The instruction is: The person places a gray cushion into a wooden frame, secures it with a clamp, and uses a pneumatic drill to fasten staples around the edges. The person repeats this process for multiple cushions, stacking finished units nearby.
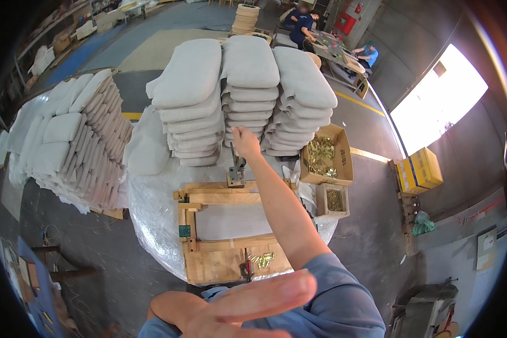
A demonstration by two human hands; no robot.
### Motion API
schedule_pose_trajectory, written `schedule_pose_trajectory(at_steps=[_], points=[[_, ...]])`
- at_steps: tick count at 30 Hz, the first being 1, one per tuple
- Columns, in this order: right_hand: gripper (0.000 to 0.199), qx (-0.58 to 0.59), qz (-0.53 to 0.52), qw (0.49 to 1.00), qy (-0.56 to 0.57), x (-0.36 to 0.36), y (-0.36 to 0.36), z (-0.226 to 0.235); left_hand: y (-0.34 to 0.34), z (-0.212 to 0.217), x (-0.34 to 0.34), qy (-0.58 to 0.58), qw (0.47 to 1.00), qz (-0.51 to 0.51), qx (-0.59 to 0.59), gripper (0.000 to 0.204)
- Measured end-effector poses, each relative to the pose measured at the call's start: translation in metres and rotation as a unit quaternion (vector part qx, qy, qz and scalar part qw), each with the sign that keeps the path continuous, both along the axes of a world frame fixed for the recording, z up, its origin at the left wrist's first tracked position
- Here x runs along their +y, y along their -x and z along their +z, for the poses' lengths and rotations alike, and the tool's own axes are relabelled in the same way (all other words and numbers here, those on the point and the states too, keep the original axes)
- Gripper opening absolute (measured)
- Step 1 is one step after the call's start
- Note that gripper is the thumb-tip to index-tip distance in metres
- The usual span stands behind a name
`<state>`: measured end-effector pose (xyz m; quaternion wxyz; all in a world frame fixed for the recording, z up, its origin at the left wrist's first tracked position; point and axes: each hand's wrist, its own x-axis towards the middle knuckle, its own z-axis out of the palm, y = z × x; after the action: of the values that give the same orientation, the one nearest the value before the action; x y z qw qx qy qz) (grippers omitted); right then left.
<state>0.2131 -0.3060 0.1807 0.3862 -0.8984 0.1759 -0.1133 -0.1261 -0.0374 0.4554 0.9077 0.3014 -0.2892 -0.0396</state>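
My right arm reaches out over a wooden jig (231,246). My right hand (245,142) has its fingers curled at the upright handle of a metal toggle clamp (236,173) on the jig's far rail. A flat light grey panel (231,221) lies inside the jig. Close to the camera, my left hand (248,307) is raised with fingers stretched and apart, nothing in it. At the jig's near edge stands a second clamp with a red grip (246,266), beside several small brass-coloured metal pieces (263,259).
Tall stacks of grey padded cushions (250,62) rise behind the jig; more cushions (62,127) are piled at left. A cardboard box (345,152) and a smaller bin (343,205) hold metal pieces. A yellow box (419,170) stands right. People (305,27) work at a far table.
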Motion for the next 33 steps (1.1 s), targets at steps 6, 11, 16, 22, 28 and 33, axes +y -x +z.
schedule_pose_trajectory(at_steps=[6,11,16,22,28,33], points=[[0.051,-0.026,-0.010,0.999,0.019,0.015,0.001,0.008,-0.023,-0.002,-0.006,0.059,0.963,0.051,-0.259,0.072],[0.052,-0.024,-0.017,0.999,0.012,0.005,0.006,0.007,-0.006,0.010,-0.040,0.161,0.976,0.030,-0.142,0.059],[0.049,0.008,-0.008,1.000,0.009,0.005,0.000,-0.004,-0.006,0.048,-0.100,0.196,0.960,0.200,-0.023,0.041],[0.051,-0.016,-0.011,1.000,0.012,0.012,-0.001,0.000,-0.067,-0.056,-0.016,-0.092,0.965,-0.245,-0.010,0.028],[0.044,0.003,-0.030,0.999,-0.036,0.006,0.004,0.003,-0.122,-0.249,-0.030,-0.488,0.846,-0.174,0.128,0.009],[0.044,-0.012,-0.055,0.997,-0.052,0.007,0.003,0.000,-0.196,-0.338,-0.043,-0.698,0.714,-0.050,-0.039,0.025]])
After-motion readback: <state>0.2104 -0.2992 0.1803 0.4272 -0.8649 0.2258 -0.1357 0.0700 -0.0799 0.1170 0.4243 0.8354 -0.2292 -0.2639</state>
